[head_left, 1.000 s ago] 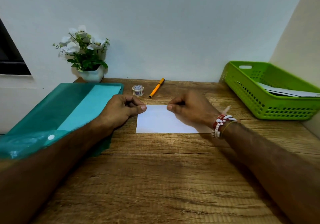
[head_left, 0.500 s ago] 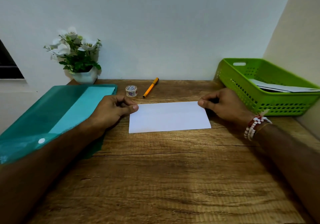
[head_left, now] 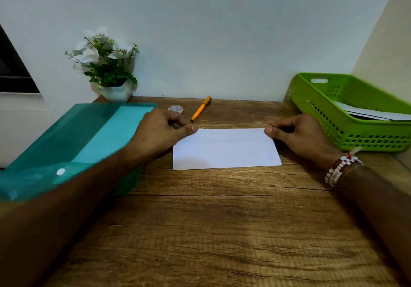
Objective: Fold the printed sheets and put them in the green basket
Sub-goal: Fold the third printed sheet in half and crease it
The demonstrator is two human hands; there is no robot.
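Note:
A folded white sheet lies flat on the wooden desk, its long side toward me. My left hand pinches its far left corner between thumb and fingers. My right hand, with bead bracelets on the wrist, pinches the far right corner. The green basket stands at the right edge of the desk, just beyond my right hand, and holds folded white sheets.
A teal plastic folder lies on the left under my left forearm. A small tape roll and an orange pen lie behind the sheet. A potted white flower stands at the back left against the wall.
My right hand slid along the sheet's far edge from the middle out to the right corner. My left hand stayed on the left corner.

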